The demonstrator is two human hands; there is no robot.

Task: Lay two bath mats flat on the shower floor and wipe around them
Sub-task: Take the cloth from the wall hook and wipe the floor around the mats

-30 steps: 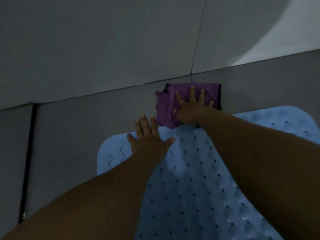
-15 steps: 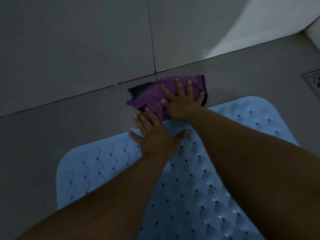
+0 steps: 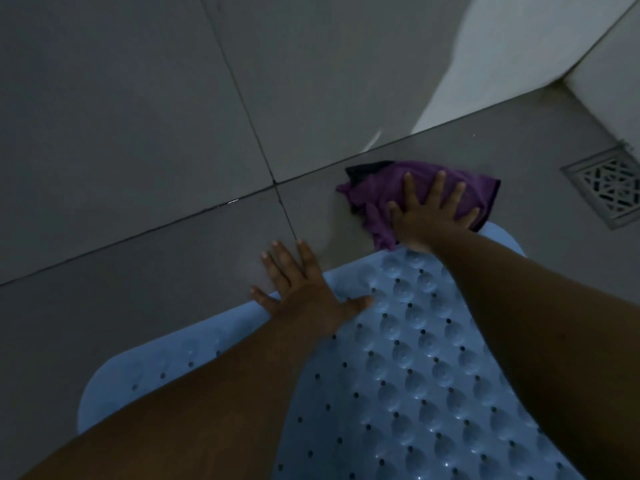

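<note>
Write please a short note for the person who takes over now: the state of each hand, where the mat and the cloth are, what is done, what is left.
Left hand: open, flat, palm on the far edge of the blue bath mat, fingers reaching onto the floor tile.
Right hand: open, spread flat, pressing the purple cloth on the floor between the mat's far edge and the wall.
The mat lies flat on the shower floor. The floor drain is to the right of the cloth.
Done: one mat is laid.
Left: only one mat is in view, so the second may still need laying; wipe on around the mat.
</note>
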